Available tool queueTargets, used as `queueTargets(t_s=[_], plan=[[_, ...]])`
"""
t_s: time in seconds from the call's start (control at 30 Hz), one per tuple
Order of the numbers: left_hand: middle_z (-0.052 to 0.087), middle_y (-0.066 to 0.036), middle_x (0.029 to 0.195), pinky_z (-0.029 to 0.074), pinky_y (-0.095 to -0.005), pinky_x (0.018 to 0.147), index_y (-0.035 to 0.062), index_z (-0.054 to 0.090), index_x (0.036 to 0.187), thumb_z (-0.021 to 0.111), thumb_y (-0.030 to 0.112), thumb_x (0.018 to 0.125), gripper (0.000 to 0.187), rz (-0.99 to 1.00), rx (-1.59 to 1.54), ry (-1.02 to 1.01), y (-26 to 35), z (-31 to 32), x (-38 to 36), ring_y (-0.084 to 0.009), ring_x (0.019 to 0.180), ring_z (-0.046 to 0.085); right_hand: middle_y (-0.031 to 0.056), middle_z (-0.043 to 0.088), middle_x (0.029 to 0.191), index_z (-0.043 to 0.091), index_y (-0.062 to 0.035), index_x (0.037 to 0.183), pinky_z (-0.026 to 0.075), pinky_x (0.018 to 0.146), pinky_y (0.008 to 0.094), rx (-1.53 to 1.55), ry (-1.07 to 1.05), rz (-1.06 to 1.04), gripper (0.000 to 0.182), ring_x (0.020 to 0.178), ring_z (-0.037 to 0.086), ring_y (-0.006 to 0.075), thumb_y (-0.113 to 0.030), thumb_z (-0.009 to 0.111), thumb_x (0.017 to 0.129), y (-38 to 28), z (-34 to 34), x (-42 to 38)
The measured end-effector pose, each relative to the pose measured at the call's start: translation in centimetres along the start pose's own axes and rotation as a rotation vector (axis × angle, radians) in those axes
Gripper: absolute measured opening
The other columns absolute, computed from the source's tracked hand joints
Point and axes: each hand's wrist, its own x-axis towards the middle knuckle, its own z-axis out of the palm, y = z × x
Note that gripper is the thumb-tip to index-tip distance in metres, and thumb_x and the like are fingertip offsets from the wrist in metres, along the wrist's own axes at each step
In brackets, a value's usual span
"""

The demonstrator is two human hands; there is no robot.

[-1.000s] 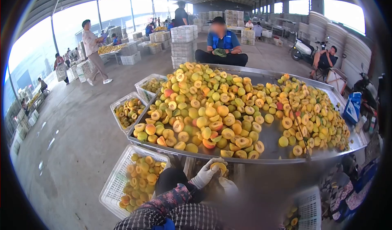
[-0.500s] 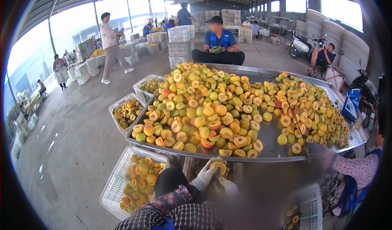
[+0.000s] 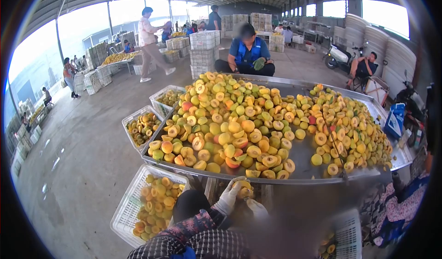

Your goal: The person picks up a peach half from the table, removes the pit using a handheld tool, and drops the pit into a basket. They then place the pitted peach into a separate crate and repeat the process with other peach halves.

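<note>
My left hand (image 3: pixel 228 198), in a white glove, is closed around a halved yellow peach (image 3: pixel 245 190) just below the front edge of the metal table (image 3: pixel 304 181). Close beneath that fruit is my gloved right hand (image 3: pixel 257 209), its fingers drawn together. Whatever it grips is too small or hidden to make out, and a blur covers the area beside it. Heaped peach halves (image 3: pixel 230 125) lie on the table in front of me, many with cut faces showing.
A white basket of peach halves (image 3: pixel 154 208) stands at my left, another basket (image 3: pixel 348 236) at my lower right. Two more crates (image 3: pixel 143 128) sit along the table's left side. Across the table sits a person in a blue vest (image 3: pixel 248 52); a patterned sleeve (image 3: pixel 405 204) is at right.
The peach half in my left hand has turned and tilted; both hands stay near the same spot. Across the table, the seated person lowers their head and shifts a gloved hand. A walker moves right.
</note>
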Motion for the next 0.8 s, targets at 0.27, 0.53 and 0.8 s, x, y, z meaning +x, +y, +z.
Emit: queueTargets(t_s=[0.27, 0.53, 0.8], plan=[[0.060, -0.011, 0.115, 0.058, -0.0422, 0.079, 0.0086, 0.050, 0.126, 0.056, 0.021, 0.098, 0.031, 0.118, 0.033, 0.259, 4.2, -2.4, 0.5, -0.0281, 0.098, 0.064, 0.0246, 0.063, 0.102, 0.043, -0.0044, 0.133, 0.048, 0.085, 0.0439, -0.891, 0.192, -0.308, 0.048, 0.096, 0.063, 0.0396, -0.029, 0.057, 0.094, -1.7, -1.6, 0.2], [0.060, -0.011, 0.114, 0.059, -0.0373, 0.076, 0.0108, 0.050, 0.127, 0.057, 0.026, 0.098, 0.033, 0.297, 0.107, 0.375, 9.7, -2.8, -1.3, -0.0246, 0.096, 0.065, 0.0295, 0.063, 0.102, 0.043, -0.0036, 0.131, 0.048, 0.084, 0.0470, -1.204, 0.263, -0.202, 0.054, 0.100, 0.061, 0.0453, -0.033, 0.061, 0.090, 1.0, -4.5, 1.0], [0.060, -0.006, 0.109, 0.057, -0.0293, 0.073, 0.0098, 0.054, 0.122, 0.056, 0.015, 0.097, 0.026, 0.639, 0.532, 0.576, 17.8, -10.0, -5.1, -0.0173, 0.093, 0.062, 0.0277, 0.064, 0.100, 0.044, -0.0040, 0.131, 0.049, 0.082, 0.0465, -1.213, 0.232, -0.100, 0.054, 0.096, 0.063, 0.0431, -0.032, 0.062, 0.089, -1.9, -1.4, -1.0]])
